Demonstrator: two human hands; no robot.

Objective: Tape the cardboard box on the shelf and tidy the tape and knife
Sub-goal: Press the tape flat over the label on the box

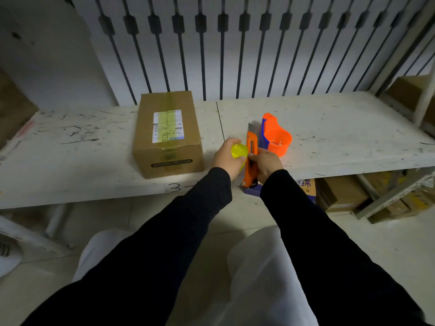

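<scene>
Right of the box (168, 134), tape (239, 150) is being gripped by the left hand (227, 157); the knife (251, 161) is being clasped by the right hand (267, 164), probably for cutting.

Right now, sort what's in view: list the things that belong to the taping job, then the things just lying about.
Belongs to the job:
cardboard box, already taped
yellow tape, gripped by the left hand
orange knife, blade out, held by the right hand
orange and blue tape dispenser
shelf

Just lying about:
boxes under the shelf
box at far right
</scene>
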